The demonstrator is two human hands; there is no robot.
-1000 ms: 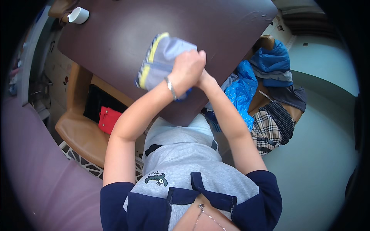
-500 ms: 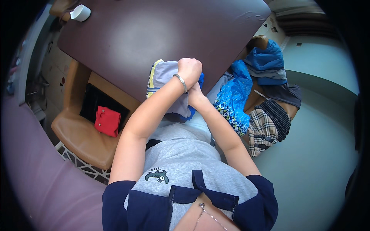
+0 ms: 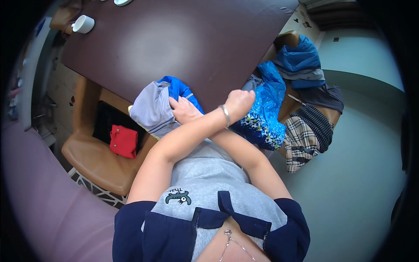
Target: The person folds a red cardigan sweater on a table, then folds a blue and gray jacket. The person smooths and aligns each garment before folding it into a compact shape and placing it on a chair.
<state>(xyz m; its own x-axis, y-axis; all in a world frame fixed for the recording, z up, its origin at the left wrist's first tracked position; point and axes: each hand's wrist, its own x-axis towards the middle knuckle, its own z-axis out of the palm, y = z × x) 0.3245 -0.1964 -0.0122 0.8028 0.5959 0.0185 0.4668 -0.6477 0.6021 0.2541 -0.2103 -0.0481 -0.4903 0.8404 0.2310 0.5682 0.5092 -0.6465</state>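
Observation:
My forearms are crossed, the left one on top. My right hand [image 3: 185, 110] is on the left side, closed on a grey and blue garment [image 3: 150, 105] at the table's near edge. Light grey cloth bulges out to the left of that hand, and bright blue cloth shows behind it. My left hand [image 3: 241, 105], with a silver bangle at its wrist, is raised to the right as a closed fist. What it holds, if anything, is hidden. It hangs close to a blue patterned garment [image 3: 264, 111] with a yellow and white flowery end.
A dark brown table [image 3: 196, 48] lies ahead, with a white cup [image 3: 83, 24] at its far left. A tan chair [image 3: 96, 161] at left bears a folded red garment [image 3: 123, 142]. Blue clothes [image 3: 301, 61], a plaid garment [image 3: 301, 142] and a striped one [image 3: 315, 126] cover a chair at right.
My hands have come apart: the left moved right and down, the right moved left with the garment. The garment shifted left, and more of its blue cloth shows.

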